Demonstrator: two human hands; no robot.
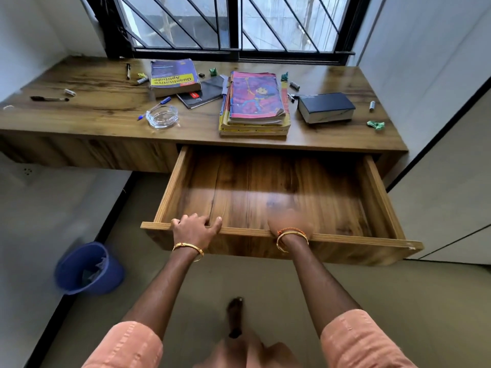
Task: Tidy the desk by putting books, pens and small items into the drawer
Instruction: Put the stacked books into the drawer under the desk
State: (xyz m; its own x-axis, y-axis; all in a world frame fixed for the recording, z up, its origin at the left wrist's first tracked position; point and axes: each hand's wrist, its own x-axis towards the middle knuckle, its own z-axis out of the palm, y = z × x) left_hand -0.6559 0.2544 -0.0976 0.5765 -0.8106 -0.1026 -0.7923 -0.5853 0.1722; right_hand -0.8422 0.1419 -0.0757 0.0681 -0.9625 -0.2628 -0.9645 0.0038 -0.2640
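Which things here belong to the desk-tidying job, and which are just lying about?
Belongs to the job:
open drawer
stack of books
yellow book
black book
blue pen
left hand on the drawer front

Just lying about:
blue bin
window

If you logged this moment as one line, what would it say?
drawer: open, nothing inside | left hand: grips front edge | right hand: blurred over front edge | books, pens: on desk

A wood-grain surface spans the alcove between two pale walls. Behind its far edge, a black-framed window with diagonal bars admits daylight. A blue bin stands on the grey floor, below the surface's left end.
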